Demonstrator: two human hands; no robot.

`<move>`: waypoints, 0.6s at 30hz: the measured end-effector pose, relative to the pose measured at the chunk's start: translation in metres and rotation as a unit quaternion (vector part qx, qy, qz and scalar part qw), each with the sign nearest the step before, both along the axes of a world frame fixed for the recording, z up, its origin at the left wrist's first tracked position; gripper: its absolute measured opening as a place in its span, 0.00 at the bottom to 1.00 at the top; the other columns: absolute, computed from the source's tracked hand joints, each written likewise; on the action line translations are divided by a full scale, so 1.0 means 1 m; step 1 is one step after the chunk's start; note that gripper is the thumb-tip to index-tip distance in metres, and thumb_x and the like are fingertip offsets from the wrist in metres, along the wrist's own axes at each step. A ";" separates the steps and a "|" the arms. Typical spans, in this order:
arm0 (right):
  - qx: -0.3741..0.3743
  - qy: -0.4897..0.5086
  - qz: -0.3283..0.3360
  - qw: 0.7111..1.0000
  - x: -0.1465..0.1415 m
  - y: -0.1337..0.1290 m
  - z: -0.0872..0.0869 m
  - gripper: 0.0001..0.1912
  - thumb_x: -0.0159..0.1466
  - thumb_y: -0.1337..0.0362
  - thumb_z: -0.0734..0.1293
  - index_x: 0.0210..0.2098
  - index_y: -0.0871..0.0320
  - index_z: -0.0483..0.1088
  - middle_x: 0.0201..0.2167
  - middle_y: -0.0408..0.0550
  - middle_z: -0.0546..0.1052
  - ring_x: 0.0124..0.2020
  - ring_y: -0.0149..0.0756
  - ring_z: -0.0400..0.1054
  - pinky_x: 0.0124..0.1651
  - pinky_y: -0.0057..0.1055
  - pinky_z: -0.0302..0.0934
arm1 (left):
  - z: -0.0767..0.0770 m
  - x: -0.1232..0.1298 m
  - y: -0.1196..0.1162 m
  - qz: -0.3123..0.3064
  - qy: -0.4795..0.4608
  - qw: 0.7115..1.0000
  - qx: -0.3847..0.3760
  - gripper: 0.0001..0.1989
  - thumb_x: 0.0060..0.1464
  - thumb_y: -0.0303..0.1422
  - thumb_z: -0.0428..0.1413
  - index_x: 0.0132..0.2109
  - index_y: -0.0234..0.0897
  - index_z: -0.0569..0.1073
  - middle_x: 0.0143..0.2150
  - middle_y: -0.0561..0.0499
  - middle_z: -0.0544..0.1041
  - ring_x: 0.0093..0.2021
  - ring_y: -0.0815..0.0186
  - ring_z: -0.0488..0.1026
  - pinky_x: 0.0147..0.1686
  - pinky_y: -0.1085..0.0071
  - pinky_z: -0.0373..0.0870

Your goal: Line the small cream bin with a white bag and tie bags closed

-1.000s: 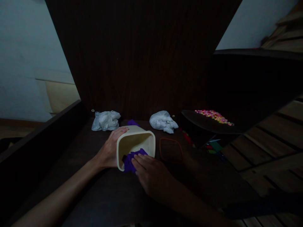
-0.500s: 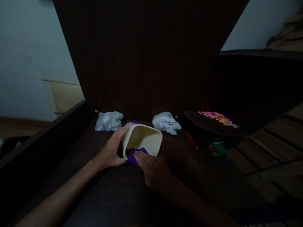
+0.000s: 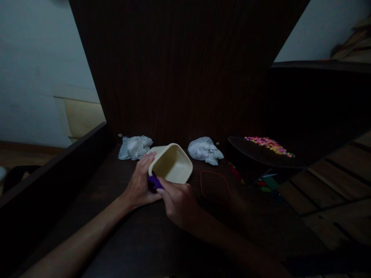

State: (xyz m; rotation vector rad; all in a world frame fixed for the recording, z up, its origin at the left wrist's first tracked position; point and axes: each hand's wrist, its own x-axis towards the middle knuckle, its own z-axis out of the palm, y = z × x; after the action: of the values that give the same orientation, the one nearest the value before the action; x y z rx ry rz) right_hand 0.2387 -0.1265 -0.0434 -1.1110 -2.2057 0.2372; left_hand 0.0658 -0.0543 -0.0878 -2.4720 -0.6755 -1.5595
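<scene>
A cream plastic container (image 3: 176, 166) lies tilted on the dark wooden surface, its open mouth facing toward me. My left hand (image 3: 141, 183) grips it along its left side, fingers over the top and thumb underneath. Pinched in my right hand (image 3: 179, 202) is a purple cloth (image 3: 155, 181), pressed against the container's lower left rim. Beside them on the right lies a lid with a reddish-brown rim (image 3: 214, 187); its middle is dark and hard to make out.
Two knotted whitish plastic bags, a left one (image 3: 135, 147) and a right one (image 3: 205, 150), sit against the tall dark panel (image 3: 185, 77). Small pink and yellow pieces (image 3: 269, 146) lie on a dark curved ledge. Beneath it are red and green items (image 3: 264, 186). A raised side board (image 3: 55, 160) borders the left.
The container has turned, with its mouth now angled differently. My right hand has drawn the purple cloth out from inside to the left rim, and the cloth is more bunched.
</scene>
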 end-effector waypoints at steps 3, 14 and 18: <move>-0.024 0.002 -0.005 1.000 -0.010 0.000 0.001 0.19 0.71 0.66 0.58 0.55 0.65 0.73 0.44 0.58 0.83 0.42 0.45 0.80 0.48 0.35 0.73 | -0.007 -0.001 0.005 0.002 -0.018 1.000 0.000 0.55 0.54 0.46 0.64 0.76 0.37 0.40 0.69 0.30 0.61 0.67 0.38 0.63 0.66 0.36 0.58; -0.039 -0.112 0.063 0.991 -0.019 -0.013 0.006 0.34 0.67 0.66 0.63 0.67 0.83 0.56 0.59 0.74 0.72 0.60 0.51 0.71 0.62 0.39 0.66 | -0.015 -0.023 0.019 0.005 -0.006 0.999 -0.039 0.53 0.53 0.43 0.66 0.75 0.39 0.44 0.67 0.31 0.64 0.66 0.39 0.66 0.62 0.40 0.68; -0.057 -0.226 0.066 0.970 -0.010 -0.019 0.012 0.37 0.67 0.58 0.68 0.64 0.85 0.60 0.60 0.78 0.70 0.63 0.57 0.68 0.68 0.45 0.59 | -0.009 -0.020 0.021 -0.032 0.013 0.999 -0.019 0.57 0.46 0.44 0.69 0.74 0.38 0.46 0.65 0.32 0.66 0.64 0.39 0.68 0.62 0.40 0.68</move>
State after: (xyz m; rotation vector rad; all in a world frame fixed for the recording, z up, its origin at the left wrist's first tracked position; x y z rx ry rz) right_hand 0.2284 -0.1458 -0.0313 -1.1703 -2.7044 0.1802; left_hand 0.0458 -0.0338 -0.0965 -2.5615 -0.6343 -1.5465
